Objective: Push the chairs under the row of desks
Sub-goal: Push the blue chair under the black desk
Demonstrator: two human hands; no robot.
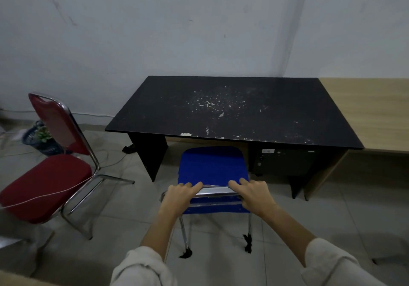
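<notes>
A blue padded chair (212,166) with a chrome frame stands in front of the black desk (232,108), its seat's far edge just under the desk's front edge. My left hand (180,197) and my right hand (254,195) both grip the top chrome rail of its backrest, fingers curled over it. A red padded chair (46,181) with a chrome frame stands out on the floor to the left of the desk, turned away from it at an angle.
A light wooden desk (371,113) adjoins the black desk on the right. A dark cabinet (285,161) sits under the black desk's right side. A blue basket (42,139) and white cables (44,195) lie on the tiled floor at left.
</notes>
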